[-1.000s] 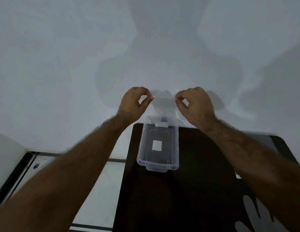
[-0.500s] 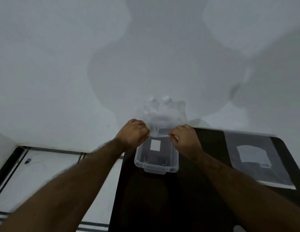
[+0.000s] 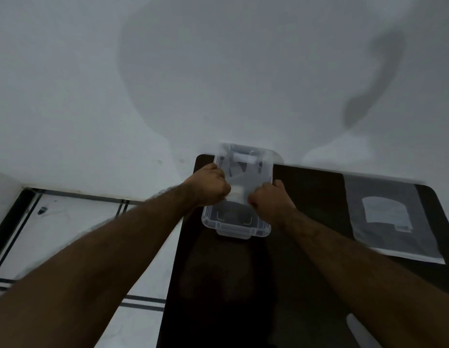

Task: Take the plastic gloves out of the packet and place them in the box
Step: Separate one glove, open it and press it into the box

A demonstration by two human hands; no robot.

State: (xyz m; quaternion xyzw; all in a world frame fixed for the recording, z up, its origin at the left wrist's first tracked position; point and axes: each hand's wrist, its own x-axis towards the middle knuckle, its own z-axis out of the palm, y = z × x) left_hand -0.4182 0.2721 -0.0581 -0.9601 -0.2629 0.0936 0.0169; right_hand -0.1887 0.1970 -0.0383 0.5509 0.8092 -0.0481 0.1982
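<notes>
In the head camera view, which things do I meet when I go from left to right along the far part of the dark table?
left hand → plastic glove held between both hands over the clear box → right hand → packet lying flat.

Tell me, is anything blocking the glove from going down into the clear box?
Nothing visible does. The left hand and right hand pinch the thin plastic glove directly over the clear box, which is open at the top. The packet lies flat, well off to the right on the dark table.
</notes>
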